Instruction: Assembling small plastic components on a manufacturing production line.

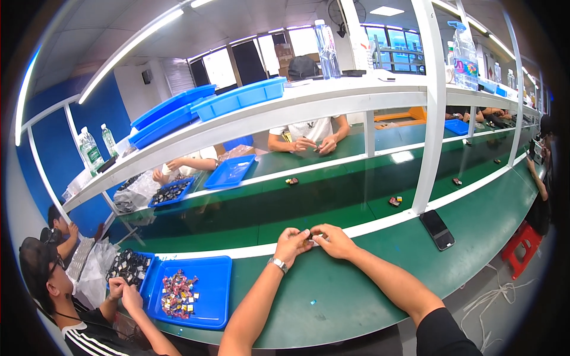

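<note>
My left hand [291,242] and my right hand [333,239] meet fingertip to fingertip over the green bench [356,285], close to its white edge strip. Between the fingers of both hands sits a small dark part [309,239], mostly hidden. A metal watch [278,264] is on my left wrist. A tiny pale blue piece [313,302] lies on the bench below my hands. To my left stands a blue tray [215,296] holding several small red, pink and dark parts [178,293].
A black phone [437,229] lies on the bench at my right, by a white upright post [433,118]. Small parts [395,201] ride the green conveyor behind. A person at lower left works over a tray of black parts [127,266]. More people sit across.
</note>
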Demonstrator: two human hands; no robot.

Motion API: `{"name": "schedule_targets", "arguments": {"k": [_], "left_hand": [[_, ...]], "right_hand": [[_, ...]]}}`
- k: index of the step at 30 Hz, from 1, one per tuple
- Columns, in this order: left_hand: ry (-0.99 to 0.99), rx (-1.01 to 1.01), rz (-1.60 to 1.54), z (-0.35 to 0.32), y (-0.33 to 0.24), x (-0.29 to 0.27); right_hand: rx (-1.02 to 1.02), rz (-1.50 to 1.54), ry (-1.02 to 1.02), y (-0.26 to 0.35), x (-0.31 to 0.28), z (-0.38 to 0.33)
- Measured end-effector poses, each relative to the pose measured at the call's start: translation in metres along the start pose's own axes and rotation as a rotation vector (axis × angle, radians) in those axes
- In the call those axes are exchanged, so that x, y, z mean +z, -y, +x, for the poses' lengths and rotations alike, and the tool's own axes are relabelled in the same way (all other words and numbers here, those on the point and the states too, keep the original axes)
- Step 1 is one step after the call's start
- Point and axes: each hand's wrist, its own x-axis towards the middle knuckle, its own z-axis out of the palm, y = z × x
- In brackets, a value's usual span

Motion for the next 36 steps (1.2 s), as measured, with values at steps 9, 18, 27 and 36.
{"name": "schedule_targets", "arguments": {"k": [9,18,27,36], "left_hand": [[0.041,-0.030,0.226,0.004,-0.008,-0.001],[0.075,0.019,0.256,0.011,0.000,-0.004],[0.133,0.048,0.042,0.001,0.003,0.005],[0.165,0.086,0.025,0.003,0.008,-0.001]], "right_hand": [[0.156,0.158,-0.063,-0.015,0.011,0.020],[0.096,0.066,-0.208,-0.014,0.009,0.014],[-0.177,-0.189,-0.311,0.006,0.011,0.004],[-0.324,-0.387,-0.282,0.002,0.009,0.007]]}}
